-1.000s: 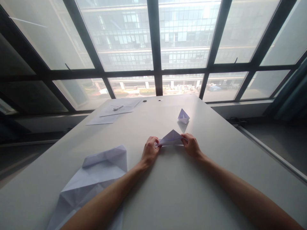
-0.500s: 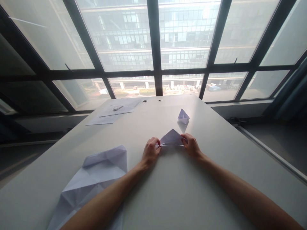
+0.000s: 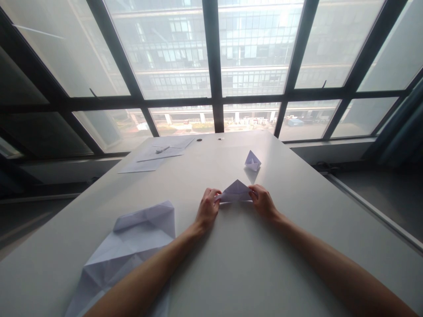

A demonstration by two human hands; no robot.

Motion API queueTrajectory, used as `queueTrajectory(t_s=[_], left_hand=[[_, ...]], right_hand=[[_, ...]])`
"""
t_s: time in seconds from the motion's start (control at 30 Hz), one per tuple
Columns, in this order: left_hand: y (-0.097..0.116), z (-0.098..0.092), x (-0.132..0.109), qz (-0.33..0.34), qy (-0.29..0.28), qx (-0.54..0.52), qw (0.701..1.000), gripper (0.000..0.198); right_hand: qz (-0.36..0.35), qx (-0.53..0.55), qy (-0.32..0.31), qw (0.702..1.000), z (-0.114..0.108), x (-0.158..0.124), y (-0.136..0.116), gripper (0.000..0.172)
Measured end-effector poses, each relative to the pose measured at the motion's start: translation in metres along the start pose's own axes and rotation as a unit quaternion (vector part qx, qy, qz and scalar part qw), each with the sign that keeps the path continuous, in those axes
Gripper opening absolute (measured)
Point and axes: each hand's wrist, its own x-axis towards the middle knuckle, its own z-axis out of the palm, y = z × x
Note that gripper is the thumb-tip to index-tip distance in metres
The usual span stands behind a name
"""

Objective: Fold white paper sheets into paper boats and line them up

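Observation:
A folded sheet of white paper [image 3: 236, 190], shaped like a paper hat with a peak pointing away from me, is held between my two hands just over the table. My left hand [image 3: 208, 206] pinches its left corner between thumb and fingers. At the opposite corner, my right hand [image 3: 262, 200] grips the paper in the same way. A small finished-looking paper boat [image 3: 253, 161] stands beyond my right hand, apart from it. Under and beside my left forearm lies a large creased sheet of paper [image 3: 132, 244], partly hidden by the arm.
Flat paper sheets [image 3: 145, 164] lie at the far left of the white table [image 3: 228, 273], with a small white object [image 3: 162, 149] on them. Two round holes [image 3: 198, 140] sit near the far edge. Framed windows [image 3: 216, 102] stand behind the table.
The folded paper's peak has dipped slightly toward me. At its left corner my left fingers have straightened a little, and more of that corner shows. My right hand has barely moved.

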Motion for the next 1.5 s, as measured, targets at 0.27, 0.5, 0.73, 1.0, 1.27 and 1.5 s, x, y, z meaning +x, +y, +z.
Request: queueTrajectory(t_s=[0.27,0.5,0.73,1.0,1.27,1.5], left_hand=[[-0.0047,0.0019,-0.0021,-0.03,0.028,-0.035,0.999,0.033],[-0.0029,-0.0012,-0.0006,-0.049,0.032,-0.046,0.997,0.009],[-0.0032,-0.0007,-0.0017,-0.059,0.018,-0.069,0.996,0.007],[-0.001,-0.0021,-0.0006,-0.023,0.013,0.025,0.999,0.012],[-0.0028,0.0011,-0.0001,-0.051,-0.029,-0.062,0.996,0.018],[0.005,-0.0028,0.0009,-0.06,-0.043,-0.073,0.995,0.011]], right_hand=[[-0.004,0.007,0.007,1.0,0.0007,-0.0002,0.0016,0.019],[0.002,0.007,0.007,1.0,0.0001,0.0006,0.0016,0.018],[0.034,0.041,0.014,0.998,0.0021,0.0008,0.0073,0.018],[0.036,0.046,0.008,0.998,0.001,0.0008,0.0067,0.019],[0.025,0.035,0.005,0.999,0.0009,0.0001,0.0041,0.017],[0.01,0.038,-0.001,0.999,0.0009,0.0001,0.0032,0.017]])
